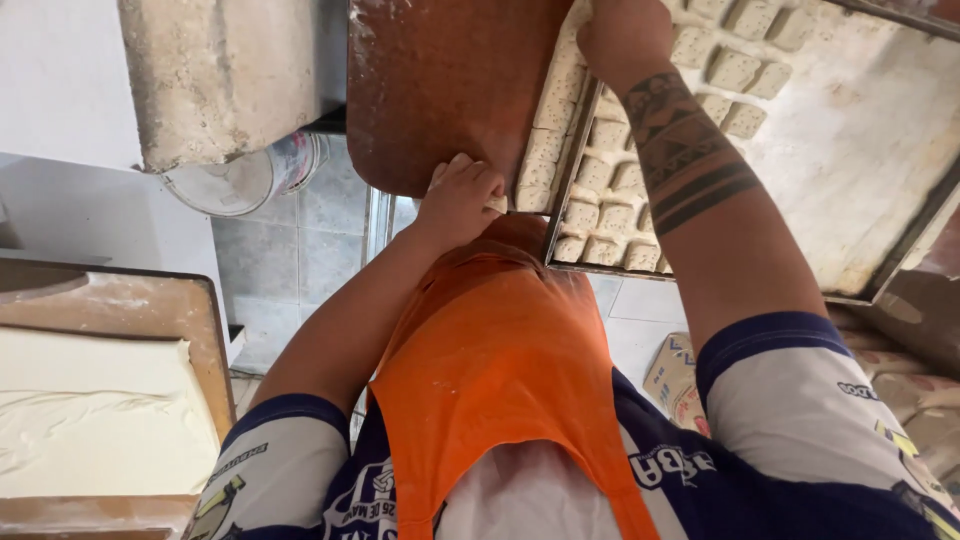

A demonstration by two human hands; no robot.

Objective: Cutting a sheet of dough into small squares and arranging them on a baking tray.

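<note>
Fingers of my left hand [462,200] curl over the near edge of the brown board [450,85], clamped on it beside a bit of dough. At 1 o'clock, my right hand [625,35] presses on the dough squares [600,190]; I cannot tell how its fingers sit (they run out of view). Those squares lie in rows on the metal tray [850,170], touching the board's right edge.

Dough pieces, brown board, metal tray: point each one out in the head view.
dough pieces [612,215]: head view, on one cut square in the rows by the tray's near edge.
brown board [450,80]: head view, on its bare rusty-brown face.
metal tray [860,160]: head view, on the bare floured bottom.
</note>
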